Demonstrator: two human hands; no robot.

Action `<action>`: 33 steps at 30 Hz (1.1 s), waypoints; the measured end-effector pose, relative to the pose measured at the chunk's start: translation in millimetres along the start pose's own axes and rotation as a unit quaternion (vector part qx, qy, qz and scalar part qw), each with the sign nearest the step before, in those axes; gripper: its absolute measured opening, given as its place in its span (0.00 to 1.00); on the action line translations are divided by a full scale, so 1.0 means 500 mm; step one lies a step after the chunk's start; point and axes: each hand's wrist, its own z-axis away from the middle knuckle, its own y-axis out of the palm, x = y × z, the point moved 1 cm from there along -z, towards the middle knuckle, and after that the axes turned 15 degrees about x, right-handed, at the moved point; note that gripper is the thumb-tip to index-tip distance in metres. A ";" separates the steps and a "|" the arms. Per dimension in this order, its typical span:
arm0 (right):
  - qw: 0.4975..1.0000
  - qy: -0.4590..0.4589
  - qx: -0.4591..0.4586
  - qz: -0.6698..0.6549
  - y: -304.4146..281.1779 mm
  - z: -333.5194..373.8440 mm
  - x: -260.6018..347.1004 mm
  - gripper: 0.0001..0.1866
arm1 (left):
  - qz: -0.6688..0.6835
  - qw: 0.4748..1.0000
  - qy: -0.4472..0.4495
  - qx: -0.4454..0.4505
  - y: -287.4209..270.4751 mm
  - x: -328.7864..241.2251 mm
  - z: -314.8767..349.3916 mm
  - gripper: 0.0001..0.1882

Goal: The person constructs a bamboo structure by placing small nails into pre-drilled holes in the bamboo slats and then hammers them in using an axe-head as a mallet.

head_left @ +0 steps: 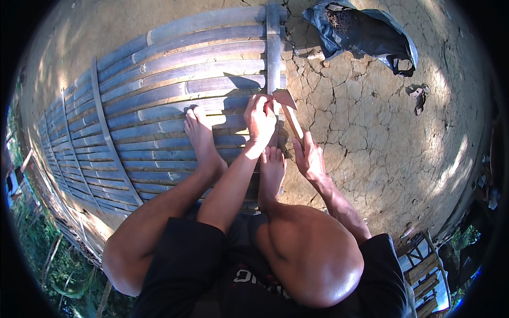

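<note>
My right hand (312, 159) is closed around the pale wooden handle of a hatchet-like tool (286, 99) with a broad, flat brown head. That head is beside my left fingertips, over the bamboo crosspiece (273, 50) at the right end of a slatted bamboo panel (169, 85). My left hand (260, 119) has its fingers pinched together at the crosspiece; whatever they hold is too small or hidden to make out. My bare right foot (272, 172) presses on the panel's end below my left hand. Further left, my other foot (199, 127) rests on the slats.
Cracked, dry earth (366, 132) lies right of the panel. At the upper right is a dark plastic sack (371, 34) with dry brown material at its mouth. Thinner cross strips (108, 132) run over the panel's left part. A slatted wooden object (424, 281) stands at the lower right.
</note>
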 end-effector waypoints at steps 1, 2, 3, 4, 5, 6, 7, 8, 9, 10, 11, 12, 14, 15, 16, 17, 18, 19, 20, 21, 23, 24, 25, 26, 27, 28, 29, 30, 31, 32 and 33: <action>1.000 -0.016 -0.014 -0.020 0.001 0.005 0.001 0.20 | 0.012 1.000 -0.023 0.013 -0.004 -0.006 -0.001 0.05; 0.994 -0.076 -0.081 -0.002 0.004 0.005 -0.004 0.21 | 0.007 1.000 0.023 0.005 -0.005 -0.015 -0.007 0.05; 0.987 -0.112 -0.117 0.013 0.003 0.007 -0.003 0.21 | 0.019 1.000 0.022 0.007 -0.007 -0.018 -0.006 0.05; 0.992 -0.086 -0.094 0.014 0.010 0.007 -0.014 0.21 | 0.030 0.999 0.021 0.008 -0.008 -0.021 -0.007 0.06; 0.995 -0.061 -0.072 0.014 0.016 0.006 -0.024 0.21 | 0.042 0.999 0.020 0.009 -0.008 -0.023 -0.008 0.06; 0.998 -0.032 -0.037 0.027 0.010 -0.003 -0.021 0.22 | -0.015 0.998 0.044 -0.033 -0.006 -0.017 -0.008 0.06; 0.999 -0.003 -0.001 0.041 0.002 -0.013 -0.016 0.22 | 0.039 0.998 0.035 -0.023 -0.004 -0.008 -0.007 0.06; 0.998 0.026 0.034 0.054 -0.004 -0.018 -0.012 0.22 | 0.024 0.999 0.031 -0.017 0.000 -0.003 -0.004 0.07; 0.999 -0.015 -0.009 0.035 -0.002 -0.013 -0.008 0.21 | 0.005 1.000 0.025 -0.010 -0.006 -0.008 -0.004 0.07; 0.997 -0.055 -0.051 0.016 0.003 -0.001 -0.004 0.21 | 0.016 1.000 0.009 0.000 -0.010 -0.012 -0.009 0.07; 0.991 -0.095 -0.094 -0.004 0.006 0.005 -0.002 0.20 | 0.027 1.000 -0.006 0.010 -0.012 -0.016 -0.016 0.08; 0.991 -0.087 -0.101 -0.004 0.009 0.007 -0.005 0.20 | 0.041 0.999 -0.022 0.023 -0.013 -0.025 -0.016 0.08; 0.998 -0.019 -0.035 0.048 0.014 -0.005 -0.015 0.20 | 0.045 0.999 -0.019 0.002 -0.007 -0.014 0.001 0.08; 0.997 0.010 -0.006 0.075 0.008 -0.020 -0.015 0.21 | 0.047 0.999 -0.013 -0.012 -0.004 -0.011 -0.004 0.08; 0.998 0.040 0.037 0.028 -0.008 -0.027 0.000 0.21 | 0.015 1.000 0.003 0.001 -0.009 -0.003 -0.010 0.08; 0.999 0.030 0.007 0.008 -0.010 -0.024 -0.003 0.21 | 0.021 1.000 0.004 0.007 -0.005 -0.001 -0.014 0.08; 1.000 0.021 -0.019 -0.014 -0.003 -0.011 -0.008 0.20 | 0.024 1.000 0.000 0.015 -0.007 -0.004 -0.009 0.07; 0.998 0.013 -0.044 -0.036 0.001 -0.003 -0.010 0.20 | 0.027 0.999 -0.005 0.023 -0.009 -0.006 -0.006 0.07; 0.995 -0.002 -0.077 -0.062 -0.004 -0.006 -0.011 0.20 | 0.053 0.997 -0.032 0.039 -0.012 -0.005 -0.006 0.06; 0.994 0.028 -0.081 -0.065 -0.007 -0.011 -0.024 0.20 | 0.063 0.996 -0.035 0.058 -0.022 -0.013 -0.009 0.09; 0.989 0.043 -0.106 -0.090 -0.017 -0.021 -0.058 0.19 | 0.000 0.999 0.015 0.031 -0.055 -0.029 -0.020 0.13; 0.987 0.044 -0.122 -0.090 -0.020 -0.029 -0.066 0.18 | -0.127 0.989 0.058 0.044 -0.078 0.014 -0.018 0.17; 0.986 0.047 -0.131 -0.097 -0.027 -0.032 -0.072 0.18 | -0.187 0.981 0.040 0.042 -0.095 0.033 -0.014 0.19; 0.986 0.042 -0.141 -0.085 -0.029 -0.031 -0.088 0.18 | -0.214 0.973 0.060 0.060 -0.104 0.047 -0.004 0.20; 0.985 0.038 -0.153 -0.071 -0.036 -0.029 -0.098 0.18 | -0.238 0.965 0.081 0.079 -0.113 0.047 -0.002 0.20; 0.986 0.068 -0.126 -0.083 -0.044 -0.028 -0.107 0.19 | -0.244 0.962 0.086 0.092 -0.118 0.048 -0.005 0.20; 0.985 0.064 -0.136 -0.083 -0.045 -0.024 -0.109 0.19 | -0.249 0.958 0.090 0.106 -0.120 0.049 -0.009 0.20; 0.985 0.056 -0.144 -0.081 -0.053 -0.023 -0.098 0.20 | -0.256 0.955 0.094 0.115 -0.125 0.050 -0.015 0.20; 0.984 0.048 -0.152 -0.080 -0.057 -0.023 -0.092 0.20 | -0.252 0.954 0.095 0.132 -0.132 0.054 -0.021 0.20; 0.984 0.053 -0.151 -0.082 -0.057 -0.026 -0.092 0.20 | -0.248 0.953 0.096 0.148 -0.139 0.060 -0.028 0.20; 0.983 0.059 -0.149 -0.086 -0.055 -0.027 -0.095 0.21 | -0.244 0.950 0.097 0.166 -0.142 0.066 -0.032 0.20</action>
